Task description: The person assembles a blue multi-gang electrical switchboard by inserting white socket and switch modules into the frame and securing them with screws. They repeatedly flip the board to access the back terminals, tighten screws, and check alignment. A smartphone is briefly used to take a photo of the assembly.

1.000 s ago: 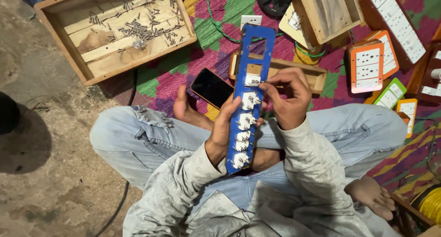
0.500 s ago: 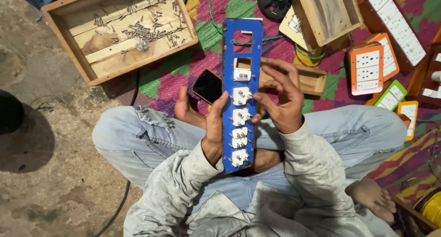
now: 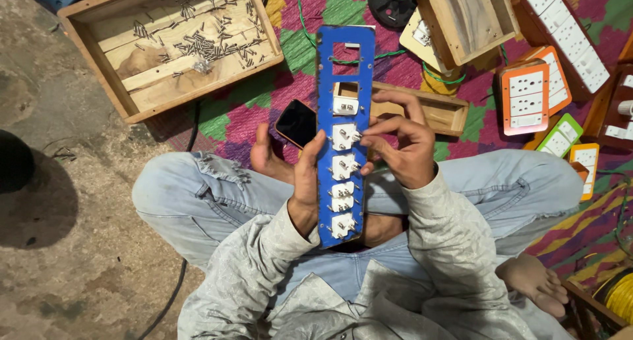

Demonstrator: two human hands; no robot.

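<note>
I sit cross-legged on the floor with the long blue panel standing upright over my lap, its far end now raised higher than it was a second ago and turned straighter toward me. My left hand is closed around the panel's left edge, thumb pressed on the front face. My right hand has shifted from the upper part of the strip to the second white socket module, fingertips pinched at its right side; I judge I am seating or checking that piece. Five white modules sit in the panel's cut-outs, and the topmost square opening is still bare, so the filling is not finished. A dark phone lies just left of the panel, on the patterned mat. Far left stands a wooden tray of screws; far right are an open wooden box and orange-framed switch boards.
</note>
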